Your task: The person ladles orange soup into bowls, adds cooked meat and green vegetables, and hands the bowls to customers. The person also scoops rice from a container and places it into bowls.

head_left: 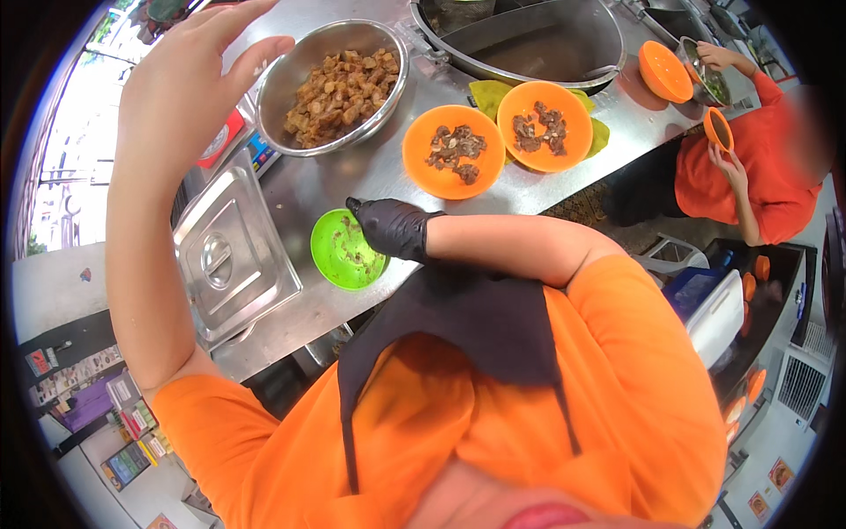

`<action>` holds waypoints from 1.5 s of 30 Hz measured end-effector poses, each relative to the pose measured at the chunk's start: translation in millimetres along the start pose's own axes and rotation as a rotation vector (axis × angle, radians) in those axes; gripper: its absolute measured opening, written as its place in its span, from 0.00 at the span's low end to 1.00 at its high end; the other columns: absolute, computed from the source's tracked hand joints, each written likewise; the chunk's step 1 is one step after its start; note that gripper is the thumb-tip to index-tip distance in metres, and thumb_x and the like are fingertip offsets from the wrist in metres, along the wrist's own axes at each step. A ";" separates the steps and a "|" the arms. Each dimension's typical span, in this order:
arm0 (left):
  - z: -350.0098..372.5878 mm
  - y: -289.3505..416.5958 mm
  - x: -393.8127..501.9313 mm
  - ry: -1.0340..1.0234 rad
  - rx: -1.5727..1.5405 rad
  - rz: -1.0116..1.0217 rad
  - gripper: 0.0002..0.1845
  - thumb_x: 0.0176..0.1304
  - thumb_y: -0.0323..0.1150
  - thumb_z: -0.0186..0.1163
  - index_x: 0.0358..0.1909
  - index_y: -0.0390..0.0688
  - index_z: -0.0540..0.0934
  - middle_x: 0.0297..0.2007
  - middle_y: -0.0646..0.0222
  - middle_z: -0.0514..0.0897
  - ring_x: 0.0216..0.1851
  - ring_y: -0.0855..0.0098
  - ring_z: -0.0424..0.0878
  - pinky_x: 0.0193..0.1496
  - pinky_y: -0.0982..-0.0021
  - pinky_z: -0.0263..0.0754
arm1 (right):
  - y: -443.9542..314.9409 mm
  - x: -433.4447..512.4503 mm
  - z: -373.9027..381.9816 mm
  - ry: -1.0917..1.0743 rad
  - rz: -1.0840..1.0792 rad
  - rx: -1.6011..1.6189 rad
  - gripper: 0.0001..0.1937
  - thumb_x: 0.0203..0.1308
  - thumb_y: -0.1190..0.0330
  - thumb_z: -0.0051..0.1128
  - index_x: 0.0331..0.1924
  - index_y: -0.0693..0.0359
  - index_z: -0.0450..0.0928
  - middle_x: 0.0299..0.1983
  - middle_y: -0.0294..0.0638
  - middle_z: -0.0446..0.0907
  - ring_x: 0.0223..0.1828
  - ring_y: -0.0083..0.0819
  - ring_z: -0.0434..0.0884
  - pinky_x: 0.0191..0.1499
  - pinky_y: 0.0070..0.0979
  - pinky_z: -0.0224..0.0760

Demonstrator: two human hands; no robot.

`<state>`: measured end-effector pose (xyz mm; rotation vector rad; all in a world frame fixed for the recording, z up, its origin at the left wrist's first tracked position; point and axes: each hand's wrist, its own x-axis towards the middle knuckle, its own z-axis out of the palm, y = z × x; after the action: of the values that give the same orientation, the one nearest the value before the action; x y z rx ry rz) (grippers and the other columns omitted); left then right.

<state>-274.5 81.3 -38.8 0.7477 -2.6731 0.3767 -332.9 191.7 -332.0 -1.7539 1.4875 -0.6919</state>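
Observation:
My left hand (pixel 182 79), bare, is raised at the upper left with thumb and fingers apart and nothing seen in it; the fingertips run out of view at the top. My right hand (pixel 393 228), in a black glove, grips the rim of a green bowl (pixel 344 258) that has bits of brown food inside. Beyond it on the steel counter (pixel 297 198) are two orange bowls (pixel 416 155) (pixel 545 155) holding chunks of brown meat. The right one overlaps a green cloth (pixel 489 96). A large steel bowl (pixel 396 99) of brown cubed food stands near my left hand.
A steel pan lid (pixel 238 278) lies at the left beside a red box (pixel 221 139). At the back is a large steel pot (pixel 522 49) of brown liquid. To the right, a co-worker (pixel 740 172) holds a small orange bowl (pixel 717 130) near another orange bowl (pixel 664 73).

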 end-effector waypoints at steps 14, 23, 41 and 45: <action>44.0 47.7 61.5 -0.055 -0.426 0.337 0.11 0.63 0.30 0.55 0.45 0.41 0.80 0.40 0.60 0.83 0.44 0.61 0.81 0.48 0.67 0.73 | 106.0 -201.5 -153.8 1.093 0.424 -0.271 0.35 0.56 0.57 0.64 0.62 0.68 0.63 0.51 0.57 0.76 0.54 0.45 0.77 0.54 0.34 0.72; 331.2 271.1 232.1 -0.673 -0.435 0.474 0.26 0.57 0.34 0.59 0.59 0.43 0.74 0.52 0.58 0.80 0.55 0.57 0.77 0.59 0.61 0.70 | 173.3 -201.6 -171.9 0.668 0.468 0.994 0.26 0.62 0.67 0.58 0.63 0.61 0.64 0.45 0.41 0.79 0.45 0.26 0.80 0.44 0.27 0.77; 394.9 247.5 257.8 -0.534 -0.519 0.185 0.15 0.65 0.45 0.53 0.39 0.47 0.83 0.31 0.55 0.84 0.37 0.53 0.81 0.43 0.57 0.74 | 237.4 -374.1 -252.4 0.906 0.499 1.313 0.18 0.57 0.66 0.56 0.52 0.63 0.74 0.40 0.32 0.80 0.36 0.21 0.77 0.39 0.18 0.67; 374.5 243.3 226.0 -0.566 -0.440 0.175 0.16 0.67 0.44 0.49 0.39 0.45 0.82 0.27 0.59 0.84 0.33 0.55 0.82 0.41 0.58 0.75 | 227.6 -349.1 -271.8 0.938 0.435 1.379 0.18 0.58 0.64 0.57 0.51 0.61 0.75 0.40 0.34 0.80 0.38 0.22 0.76 0.41 0.20 0.66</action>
<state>-680.7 54.0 -329.8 0.5381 -3.1793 -0.4457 -746.5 468.2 -335.1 -0.0046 1.2115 -1.8138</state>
